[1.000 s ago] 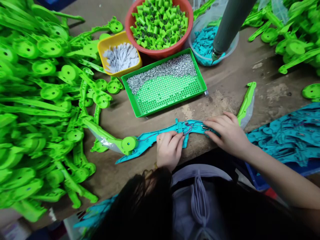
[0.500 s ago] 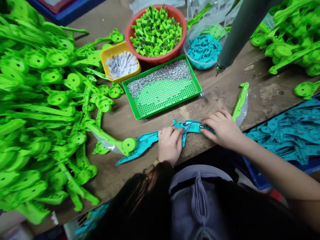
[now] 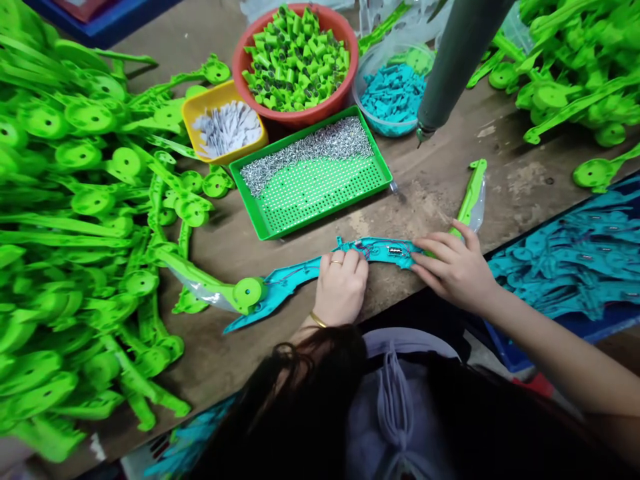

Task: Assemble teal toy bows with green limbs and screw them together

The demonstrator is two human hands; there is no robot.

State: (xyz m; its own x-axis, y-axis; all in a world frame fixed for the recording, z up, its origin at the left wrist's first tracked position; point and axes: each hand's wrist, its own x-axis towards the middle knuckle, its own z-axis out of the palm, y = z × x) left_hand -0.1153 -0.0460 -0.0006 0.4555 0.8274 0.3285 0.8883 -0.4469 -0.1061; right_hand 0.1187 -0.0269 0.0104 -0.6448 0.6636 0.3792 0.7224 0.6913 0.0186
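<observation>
Left hand: the left hand (image 3: 341, 288) lies palm down on the middle of the long teal plastic blade-shaped shell (image 3: 320, 273), fingers together and curled, tips pressing near the thin wires in its open face.
Right hand: the right hand (image 3: 456, 267) rests at the shell's right end, fingers spread and flat, pinning nothing between them; the fingertips touch the teal edge just beside a small metal part.
Shell: it lies flat along the near edge of the worn brown wooden table (image 3: 500, 173), inner side up, its left tip beside a bright green plastic arm with a round hub (image 3: 235, 293).
Doing it well: my judgement is that steady downward pressure from both hands keeps the shell from sliding while the wires are seated; light fingertips avoid pinching them.
Farther on: a green perforated tray of small silver screws (image 3: 313, 177), a yellow tub of grey tabs (image 3: 225, 127), a red bowl of green tubes (image 3: 295, 57).
Overhead: a grey hanging power screwdriver (image 3: 450, 60).
Surroundings: heaps of green parts (image 3: 75, 200) crowd the left.
</observation>
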